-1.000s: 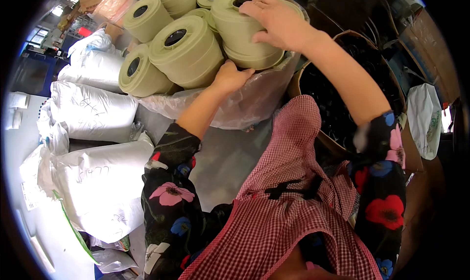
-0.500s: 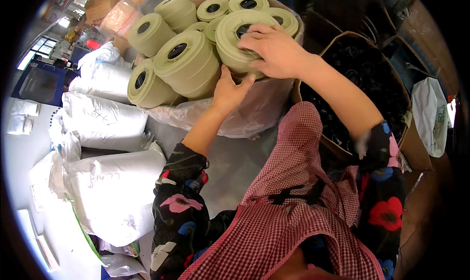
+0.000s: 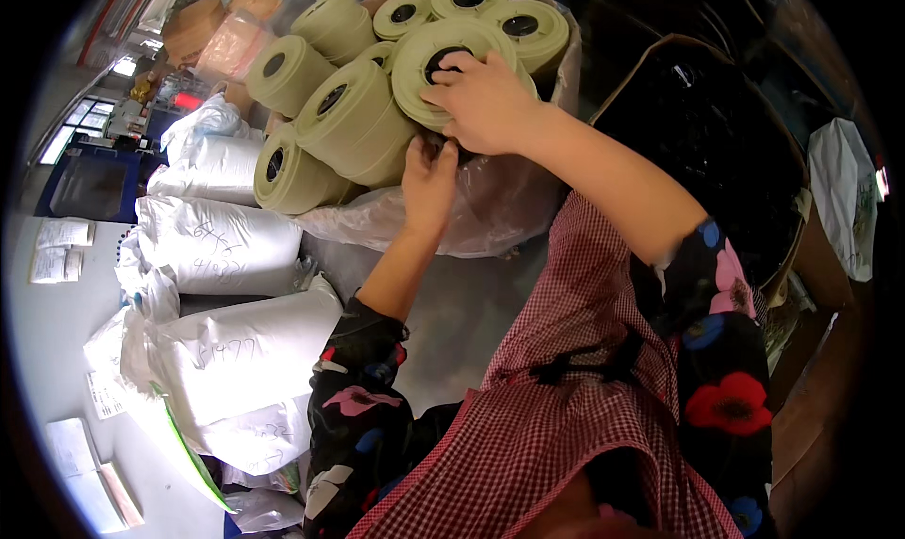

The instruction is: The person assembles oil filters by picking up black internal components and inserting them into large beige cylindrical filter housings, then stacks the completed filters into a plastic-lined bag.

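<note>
Several pale green stacks of round, rimmed plastic pieces with black centres stand in a round container lined with clear plastic [image 3: 509, 204]. My right hand [image 3: 485, 106] grips the front right stack [image 3: 415, 73], its fingers bent over the top at the black hole and its thumb lower on the side. Beside that stack's lower edge, my left hand [image 3: 431, 186] has its fingers curled in together; what they hold is hidden. A second large stack [image 3: 353, 124] stands just to the left, and a smaller one [image 3: 292, 176] leans beside it.
White filled sacks [image 3: 236, 351] are piled along the left, by a pale surface with papers [image 3: 85, 473]. A cardboard box [image 3: 801, 219] of dark, shiny pieces stands at the right, with a white bag [image 3: 842, 200] beyond it. My checked apron [image 3: 556, 379] hangs below.
The front right stack has shifted left under my right hand, showing more of the stack behind it. My left hand's fingers have drawn together. The view has turned slightly.
</note>
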`<state>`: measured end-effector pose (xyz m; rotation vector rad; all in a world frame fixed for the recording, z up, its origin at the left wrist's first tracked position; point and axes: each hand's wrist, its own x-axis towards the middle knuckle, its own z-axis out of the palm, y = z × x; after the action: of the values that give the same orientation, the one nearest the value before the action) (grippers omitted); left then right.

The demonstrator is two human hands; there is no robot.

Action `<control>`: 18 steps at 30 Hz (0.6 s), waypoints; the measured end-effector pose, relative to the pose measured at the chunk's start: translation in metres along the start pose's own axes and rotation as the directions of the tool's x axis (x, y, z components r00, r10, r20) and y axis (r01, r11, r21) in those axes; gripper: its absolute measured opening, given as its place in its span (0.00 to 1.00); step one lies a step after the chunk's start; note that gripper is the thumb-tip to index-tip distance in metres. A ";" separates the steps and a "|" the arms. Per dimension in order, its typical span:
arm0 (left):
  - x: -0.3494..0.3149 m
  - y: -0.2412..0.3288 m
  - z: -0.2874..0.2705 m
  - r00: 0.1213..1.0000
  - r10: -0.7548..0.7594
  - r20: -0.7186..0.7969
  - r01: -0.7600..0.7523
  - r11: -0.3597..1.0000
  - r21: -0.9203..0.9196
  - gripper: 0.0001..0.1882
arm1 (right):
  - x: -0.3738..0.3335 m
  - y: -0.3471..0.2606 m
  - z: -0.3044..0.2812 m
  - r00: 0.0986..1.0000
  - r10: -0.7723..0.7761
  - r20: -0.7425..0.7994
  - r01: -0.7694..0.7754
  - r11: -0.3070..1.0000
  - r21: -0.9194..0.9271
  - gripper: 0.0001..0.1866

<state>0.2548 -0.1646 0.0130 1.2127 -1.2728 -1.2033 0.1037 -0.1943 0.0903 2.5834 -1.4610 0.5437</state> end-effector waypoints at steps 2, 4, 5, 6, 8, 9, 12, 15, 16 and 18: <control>0.001 0.007 0.007 0.991 0.120 0.054 -0.122 0.992 0.037 0.31 | 0.009 0.002 -0.013 0.970 0.048 0.236 -0.055 0.998 0.023 0.22; 0.010 0.021 0.009 0.953 0.287 0.099 -0.294 0.954 0.061 0.32 | 0.014 0.011 -0.025 0.972 0.039 0.231 -0.062 0.994 0.093 0.21; 0.015 0.023 0.008 0.961 0.247 0.127 -0.245 0.969 -0.031 0.31 | 0.017 0.016 -0.030 0.972 0.020 0.235 -0.061 0.984 0.170 0.21; 0.017 0.026 0.010 0.965 0.206 0.164 -0.187 0.975 -0.122 0.30 | 0.012 0.032 -0.027 0.974 0.032 0.225 -0.070 0.984 0.163 0.21; 0.010 0.041 0.015 0.985 0.110 0.132 -0.099 0.991 -0.086 0.30 | -0.009 0.070 -0.007 0.982 -0.049 -0.181 0.132 0.866 0.483 0.20; 0.006 0.053 0.016 0.976 0.183 0.121 -0.201 0.965 0.167 0.29 | -0.016 0.074 -0.007 0.981 -0.044 -0.186 0.130 0.866 0.483 0.20; 0.007 0.049 0.022 0.912 0.402 0.077 -0.369 0.727 0.580 0.30 | -0.036 0.084 0.007 0.934 0.128 -0.334 0.046 0.884 0.465 0.22; 0.037 0.039 0.018 0.727 0.660 0.186 -0.460 0.268 0.847 0.30 | -0.024 0.072 0.019 0.933 0.144 -0.330 -0.006 0.923 0.386 0.25; 0.040 0.038 0.023 0.750 0.641 0.161 -0.424 0.280 0.861 0.30 | -0.022 0.073 0.014 0.964 0.148 -0.220 -0.044 0.908 0.416 0.26; 0.052 0.041 0.031 0.777 0.614 0.139 -0.384 0.287 0.878 0.30 | -0.006 0.077 0.015 0.961 0.195 -0.194 -0.109 0.917 0.383 0.26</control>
<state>0.2200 -0.2147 0.0532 1.3836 -1.9922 0.2118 0.0390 -0.2340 0.0691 2.5597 -1.6184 1.2037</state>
